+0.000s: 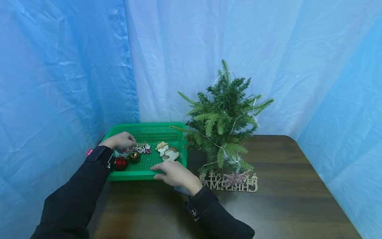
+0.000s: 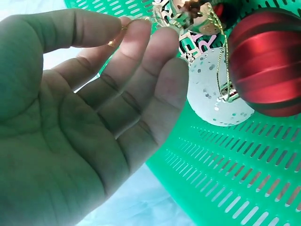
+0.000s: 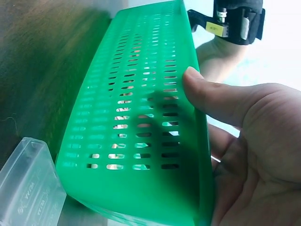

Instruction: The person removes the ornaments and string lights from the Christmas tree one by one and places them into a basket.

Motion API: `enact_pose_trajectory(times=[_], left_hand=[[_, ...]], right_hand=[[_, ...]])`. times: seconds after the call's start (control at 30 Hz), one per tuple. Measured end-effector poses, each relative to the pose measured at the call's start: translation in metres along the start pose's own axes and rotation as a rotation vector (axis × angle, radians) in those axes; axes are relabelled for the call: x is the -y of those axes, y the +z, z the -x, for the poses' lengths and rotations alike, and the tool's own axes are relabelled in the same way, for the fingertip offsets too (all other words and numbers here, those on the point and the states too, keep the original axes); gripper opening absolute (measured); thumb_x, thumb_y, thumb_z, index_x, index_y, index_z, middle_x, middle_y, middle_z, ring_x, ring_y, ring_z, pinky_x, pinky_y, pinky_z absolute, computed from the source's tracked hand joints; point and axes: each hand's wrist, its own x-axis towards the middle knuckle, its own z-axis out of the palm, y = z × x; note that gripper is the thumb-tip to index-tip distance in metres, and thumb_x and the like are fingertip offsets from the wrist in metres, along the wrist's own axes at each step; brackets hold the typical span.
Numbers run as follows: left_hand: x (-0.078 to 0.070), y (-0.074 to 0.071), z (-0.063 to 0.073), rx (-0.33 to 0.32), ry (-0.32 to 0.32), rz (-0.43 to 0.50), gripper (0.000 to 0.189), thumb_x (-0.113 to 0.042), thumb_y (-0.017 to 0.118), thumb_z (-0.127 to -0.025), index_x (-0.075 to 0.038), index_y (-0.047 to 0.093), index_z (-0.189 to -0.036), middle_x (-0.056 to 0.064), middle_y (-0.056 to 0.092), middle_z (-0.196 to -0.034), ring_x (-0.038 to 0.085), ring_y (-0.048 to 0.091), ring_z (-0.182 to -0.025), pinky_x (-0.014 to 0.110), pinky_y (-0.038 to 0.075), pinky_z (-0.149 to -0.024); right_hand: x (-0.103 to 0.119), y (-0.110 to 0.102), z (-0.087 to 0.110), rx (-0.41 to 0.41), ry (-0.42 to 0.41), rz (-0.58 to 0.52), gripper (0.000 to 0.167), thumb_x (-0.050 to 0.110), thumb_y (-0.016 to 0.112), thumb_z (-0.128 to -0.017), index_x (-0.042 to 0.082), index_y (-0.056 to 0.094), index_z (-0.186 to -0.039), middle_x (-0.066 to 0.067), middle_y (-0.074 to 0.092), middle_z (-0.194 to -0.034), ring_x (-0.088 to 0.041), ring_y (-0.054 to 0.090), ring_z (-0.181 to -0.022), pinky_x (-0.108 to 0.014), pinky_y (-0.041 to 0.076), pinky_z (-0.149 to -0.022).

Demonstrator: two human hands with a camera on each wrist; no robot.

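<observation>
On the desk (image 1: 277, 205), the right hand (image 1: 173, 172) grips the near rim of the green basket (image 1: 134, 177), its thumb outside; the right wrist view shows a clear plastic box (image 3: 33, 188) just beside it, mostly hidden from the head view. In the basket lie a red ball (image 1: 120, 164), a gold ball (image 1: 134, 157) and a speckled white ball (image 2: 211, 89), plainest from the left wrist. Above them the left hand (image 1: 120, 141), fingers bent, pinches a gold cord (image 2: 145, 19). Farther, a tree (image 1: 223, 113) overhangs the basket's right corner, before curtains (image 1: 179, 49).
</observation>
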Motion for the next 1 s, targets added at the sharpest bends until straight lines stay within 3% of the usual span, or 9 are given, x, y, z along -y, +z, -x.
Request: enact_pose_trajectory(times=[0.2,0.33,0.5,0.57,0.63,0.73,0.8,0.93,1.0], left_hand=[[-0.003,-0.004,0.004,-0.002,-0.029,-0.045,0.032,-0.012,0.045,-0.106,0.009,0.062,-0.125,0.024,0.060,-0.120,0.016,0.047,-0.059,0.037,0.044,-0.060],[-0.003,-0.005,0.005,0.008,-0.048,-0.058,0.032,-0.014,0.047,-0.106,0.008,0.063,-0.124,0.019,0.060,-0.111,0.016,0.039,-0.060,0.036,0.041,-0.061],[-0.005,-0.005,0.006,0.009,-0.044,-0.068,0.036,-0.014,0.048,-0.106,0.009,0.058,-0.133,0.003,0.050,-0.082,0.016,0.038,-0.062,0.038,0.044,-0.065],[-0.007,-0.004,0.006,0.005,-0.045,-0.075,0.036,-0.014,0.048,-0.106,0.008,0.059,-0.133,0.000,0.041,-0.072,0.016,0.036,-0.060,0.040,0.048,-0.069],[-0.009,-0.004,0.006,-0.008,-0.034,-0.091,0.036,-0.016,0.049,-0.106,0.007,0.060,-0.132,0.002,0.050,-0.077,0.017,0.046,-0.066,0.043,0.053,-0.074],[-0.015,-0.003,0.008,-0.029,-0.018,-0.124,0.035,-0.018,0.051,-0.106,0.005,0.062,-0.130,0.017,0.063,-0.104,0.027,0.061,-0.088,0.050,0.056,-0.082],[-0.018,-0.003,0.010,-0.040,0.000,-0.150,0.036,-0.019,0.051,-0.106,0.005,0.062,-0.130,0.023,0.059,-0.127,0.030,0.062,-0.102,0.050,0.056,-0.081],[-0.025,-0.002,0.012,-0.052,0.026,-0.179,0.036,-0.019,0.052,-0.106,0.006,0.061,-0.131,0.021,0.062,-0.117,0.020,0.054,-0.072,0.039,0.049,-0.064],[-0.029,-0.001,0.014,-0.066,0.050,-0.211,0.036,-0.020,0.052,-0.106,0.005,0.061,-0.131,0.017,0.063,-0.113,0.017,0.048,-0.067,0.036,0.044,-0.061]], right_hand=[[0.002,-0.003,0.000,-0.020,-0.006,0.009,0.038,0.021,0.063,-0.102,0.015,0.063,-0.140,0.000,0.067,-0.131,-0.007,0.067,-0.105,-0.023,0.052,-0.089],[0.004,-0.002,0.000,-0.029,0.003,0.017,0.038,0.022,0.063,-0.102,0.016,0.063,-0.140,0.001,0.070,-0.124,-0.004,0.067,-0.084,-0.020,0.049,-0.077],[0.004,0.000,0.000,-0.038,0.012,0.014,0.039,0.021,0.064,-0.101,0.016,0.063,-0.140,0.004,0.073,-0.108,-0.004,0.057,-0.060,-0.022,0.041,-0.065],[0.005,0.001,0.001,-0.048,0.009,0.018,0.040,0.021,0.065,-0.101,0.016,0.062,-0.141,0.003,0.073,-0.112,-0.002,0.061,-0.067,-0.021,0.044,-0.067],[0.005,0.002,0.002,-0.069,-0.003,0.039,0.041,0.021,0.065,-0.101,0.016,0.061,-0.142,0.002,0.070,-0.124,-0.003,0.067,-0.087,-0.020,0.049,-0.076],[0.007,0.002,0.006,-0.098,-0.028,0.095,0.043,0.023,0.065,-0.101,0.017,0.059,-0.144,0.001,0.065,-0.135,-0.009,0.064,-0.114,-0.023,0.050,-0.093],[0.009,-0.001,0.011,-0.117,-0.049,0.127,0.043,0.025,0.065,-0.102,0.017,0.059,-0.144,0.000,0.062,-0.137,-0.011,0.058,-0.124,-0.025,0.047,-0.100],[0.017,-0.011,0.025,-0.135,-0.099,0.155,0.041,0.027,0.063,-0.103,0.017,0.060,-0.142,0.000,0.061,-0.136,-0.012,0.056,-0.126,-0.026,0.046,-0.102],[0.020,-0.017,0.035,-0.137,-0.140,0.161,0.040,0.027,0.063,-0.103,0.017,0.060,-0.142,0.000,0.062,-0.136,-0.013,0.055,-0.128,-0.028,0.044,-0.105]])
